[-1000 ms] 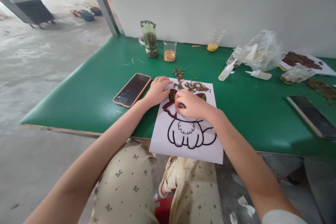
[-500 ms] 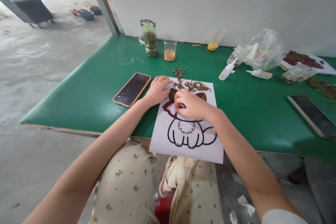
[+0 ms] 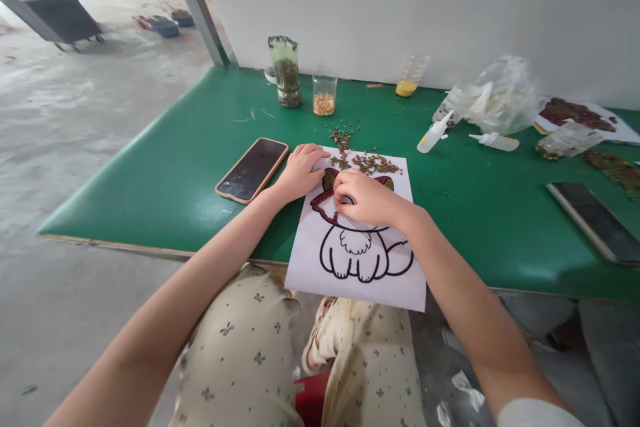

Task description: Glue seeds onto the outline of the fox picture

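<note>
A white paper with a black outline of an animal lies over the table's front edge. Red and green pieces fill its ears and part of the face outline. My left hand rests with fingers spread on the paper's upper left corner. Over the animal's face, my right hand has its fingers pinched together; whatever they hold is too small or hidden. Loose seeds are scattered along the paper's top and on the table beyond it.
On the green table are a phone by my left forearm, a green container, a cup of kernels, glue bottles, a plastic bag and another phone at the right.
My right hand has shifted very slightly to the right over the face, still pinched. The left hand and the paper look unmoved.
</note>
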Demonstrator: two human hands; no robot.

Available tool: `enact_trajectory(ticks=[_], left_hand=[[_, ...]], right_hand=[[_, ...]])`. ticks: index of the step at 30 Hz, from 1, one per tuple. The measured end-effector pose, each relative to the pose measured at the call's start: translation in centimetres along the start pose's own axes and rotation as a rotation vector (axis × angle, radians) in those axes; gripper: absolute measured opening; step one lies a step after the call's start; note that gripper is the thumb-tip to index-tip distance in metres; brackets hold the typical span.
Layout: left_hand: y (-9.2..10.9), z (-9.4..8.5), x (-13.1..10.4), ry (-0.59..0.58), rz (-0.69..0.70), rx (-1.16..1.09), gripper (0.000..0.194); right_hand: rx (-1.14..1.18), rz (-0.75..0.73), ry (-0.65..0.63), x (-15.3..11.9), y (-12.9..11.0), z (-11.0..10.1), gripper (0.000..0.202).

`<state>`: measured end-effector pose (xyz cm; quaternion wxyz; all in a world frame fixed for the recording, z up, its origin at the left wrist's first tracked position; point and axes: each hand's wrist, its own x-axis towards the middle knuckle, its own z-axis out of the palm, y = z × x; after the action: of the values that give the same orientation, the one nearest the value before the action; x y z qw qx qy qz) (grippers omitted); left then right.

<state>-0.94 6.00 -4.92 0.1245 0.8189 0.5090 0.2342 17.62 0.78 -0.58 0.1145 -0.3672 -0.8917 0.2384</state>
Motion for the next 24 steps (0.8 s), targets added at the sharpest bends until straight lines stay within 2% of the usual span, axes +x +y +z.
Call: enact_trajectory(ticks=[7,11,13,15,18,22,24], left_hand=[[-0.1,0.1,0.1,0.009,0.01,0.001,0.044],[-0.1,-0.1,0.1,0.009,0.018,-0.001,0.044],[-0.2,-0.2,0.1,0.014,0.018,-0.002,0.044],[-0.2,-0.2,0.1,0.023,0.023,-0.002,0.044],[-0.2,-0.3,0.1,0.025,0.029,0.002,0.043],[-0.1,-0.2,0.1,0.014,0.01,0.008,0.044],[-0.1,-0.1,0.2,0.016,0.007,0.006,0.043]], right_hand=[[-0.046,0.025,0.047,0.1,0.4,-0.2,0.016],[-0.148,0.152,0.241,0.3,1.3,-0.3,0.017],[-0.103,0.15,0.296,0.3,1.4,-0.5,0.016],[0.015,0.068,0.271,0.2,1.3,-0.7,0.013],[0.172,-0.033,0.145,0.0,0.7,-0.8,0.008],[0.269,-0.002,-0.042,0.2,0.3,-0.2,0.006],[0.274,0.02,-0.06,0.4,0.2,0.1,0.007]])
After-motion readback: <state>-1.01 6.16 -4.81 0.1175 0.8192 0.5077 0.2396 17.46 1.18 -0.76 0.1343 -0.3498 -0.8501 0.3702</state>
